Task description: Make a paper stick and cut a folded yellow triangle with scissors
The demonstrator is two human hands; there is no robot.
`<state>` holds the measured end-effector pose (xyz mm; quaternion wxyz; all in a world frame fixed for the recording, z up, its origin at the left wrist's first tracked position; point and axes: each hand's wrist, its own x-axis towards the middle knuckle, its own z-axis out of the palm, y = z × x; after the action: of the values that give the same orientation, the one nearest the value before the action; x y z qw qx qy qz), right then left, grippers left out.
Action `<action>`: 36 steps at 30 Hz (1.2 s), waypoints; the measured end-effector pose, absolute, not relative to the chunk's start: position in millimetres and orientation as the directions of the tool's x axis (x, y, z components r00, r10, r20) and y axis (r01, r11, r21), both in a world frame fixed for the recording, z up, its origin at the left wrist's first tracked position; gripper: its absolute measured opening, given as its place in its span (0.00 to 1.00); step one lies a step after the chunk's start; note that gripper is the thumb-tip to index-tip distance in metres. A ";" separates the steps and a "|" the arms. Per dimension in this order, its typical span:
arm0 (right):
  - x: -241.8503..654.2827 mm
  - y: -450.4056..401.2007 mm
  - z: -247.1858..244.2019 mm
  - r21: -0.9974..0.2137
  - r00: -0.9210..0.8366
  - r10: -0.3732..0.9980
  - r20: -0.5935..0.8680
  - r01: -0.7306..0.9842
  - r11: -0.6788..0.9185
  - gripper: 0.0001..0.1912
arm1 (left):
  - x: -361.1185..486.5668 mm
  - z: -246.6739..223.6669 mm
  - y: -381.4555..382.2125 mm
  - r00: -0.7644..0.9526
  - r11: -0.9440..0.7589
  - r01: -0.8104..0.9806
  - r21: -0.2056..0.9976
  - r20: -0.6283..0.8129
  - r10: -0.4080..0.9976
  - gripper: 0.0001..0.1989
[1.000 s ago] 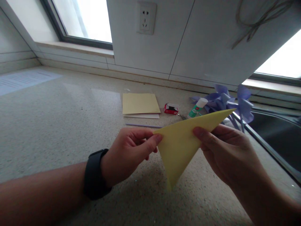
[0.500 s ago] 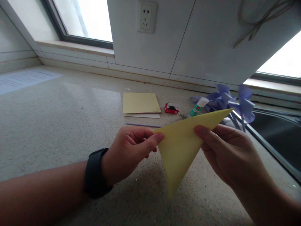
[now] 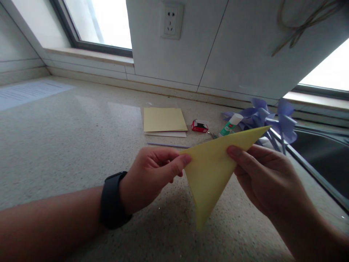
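A yellow sheet of paper (image 3: 209, 171), folded into a triangle, is held up above the counter with one point hanging down. My left hand (image 3: 155, 178), with a dark watch on its wrist, pinches the paper's left corner between thumb and fingers. On the other side my right hand (image 3: 267, 178) grips it near the right edge, thumb in front and fingers behind. The long folded edge runs along the top and rises to the right. Behind the paper lie a glue stick (image 3: 230, 125) and what looks like scissors, partly hidden.
A stack of yellow paper (image 3: 165, 120) lies at the back, beside a small red box (image 3: 200, 126). In front of the stack is a thin purple stick (image 3: 167, 145). Purple paper flowers (image 3: 285, 120) rest by the sink (image 3: 321, 156). A printed sheet (image 3: 32, 92) lies far left.
Both hands keep the same hold on the folded paper. The whole view has shifted very slightly; nothing else visibly differs.
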<state>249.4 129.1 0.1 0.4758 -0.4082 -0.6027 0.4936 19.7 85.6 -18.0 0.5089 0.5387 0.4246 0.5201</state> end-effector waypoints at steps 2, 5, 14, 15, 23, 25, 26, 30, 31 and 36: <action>249.1 129.3 0.2 -0.984 -0.219 0.961 0.169 0.009 0.175 0.07 | 19.7 -17.4 85.0 0.098 -0.121 -0.075 0.990 0.128 0.987 0.12; 249.0 128.9 0.1 -0.985 -0.215 0.963 0.165 0.004 0.170 0.06 | 19.8 -16.9 84.8 0.099 -0.127 -0.077 0.989 0.134 0.986 0.13; 248.5 129.2 0.1 -0.988 -0.211 0.966 0.148 0.018 0.155 0.07 | 19.5 -17.1 84.5 0.112 -0.109 -0.086 0.990 0.118 0.987 0.13; 248.6 129.4 0.0 -0.988 -0.214 0.966 0.145 0.019 0.153 0.07 | 19.5 -17.1 84.2 0.113 -0.106 -0.086 0.991 0.115 0.987 0.13; 252.4 130.8 0.7 -0.989 -0.242 0.961 0.134 0.024 0.144 0.07 | 17.6 -15.4 85.3 0.178 -0.120 -0.021 0.993 0.122 0.976 0.16; 254.4 132.0 1.7 -0.991 -0.263 0.958 0.117 0.030 0.130 0.07 | 17.4 -13.1 85.2 0.232 -0.127 0.001 0.992 0.123 0.965 0.16; 255.4 132.5 2.4 -0.992 -0.276 0.955 0.109 0.029 0.121 0.07 | 17.5 -11.8 85.0 0.264 -0.131 0.009 0.991 0.124 0.957 0.16; 256.9 132.8 6.6 -0.994 -0.350 0.934 0.074 0.051 0.098 0.09 | 18.0 -8.5 84.7 0.367 -0.135 0.025 0.991 0.116 0.923 0.15; 256.4 132.2 8.1 -0.993 -0.371 0.927 0.059 0.074 0.093 0.09 | 18.0 -8.5 85.1 0.384 -0.117 0.023 0.993 0.099 0.918 0.15; 252.2 127.9 16.0 -0.977 -0.483 0.875 -0.024 0.196 0.082 0.14 | 16.2 -12.2 88.0 0.506 0.025 0.015 1.000 -0.029 0.862 0.19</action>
<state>252.2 127.9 16.0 0.3112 -0.4018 -0.6663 0.5456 16.2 88.0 -12.2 0.6186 0.6084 0.3604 0.3425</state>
